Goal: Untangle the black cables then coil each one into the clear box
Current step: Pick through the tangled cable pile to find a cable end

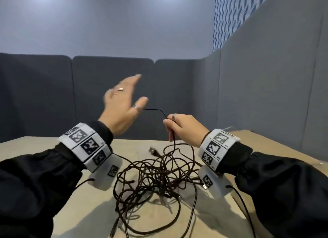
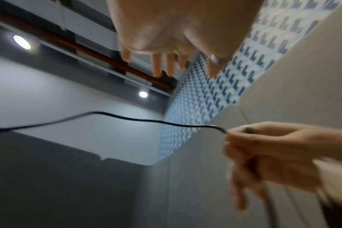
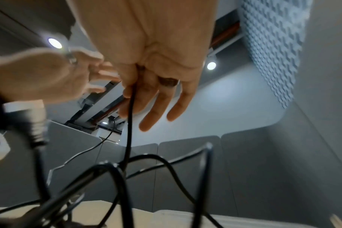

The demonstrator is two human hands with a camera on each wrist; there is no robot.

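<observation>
A tangle of black cables (image 1: 156,175) lies on the pale table (image 1: 44,145) between my forearms, with a USB plug (image 1: 153,151) sticking up at its far edge. My right hand (image 1: 170,122) is raised above the heap and pinches one black cable (image 1: 156,110) between thumb and forefinger. That strand hangs from the hand down into the tangle (image 3: 107,177). Its free length (image 2: 127,118) runs leftward beneath my left hand (image 1: 127,96). The left hand is lifted with straight, spread fingers (image 2: 158,67) and holds nothing. No clear box is in view.
Dark grey partition panels (image 1: 177,87) close off the back of the table, and a lighter grey panel (image 1: 266,96) runs along the right side. Thin leads from the wrist cameras (image 1: 243,202) trail off both forearms near the heap.
</observation>
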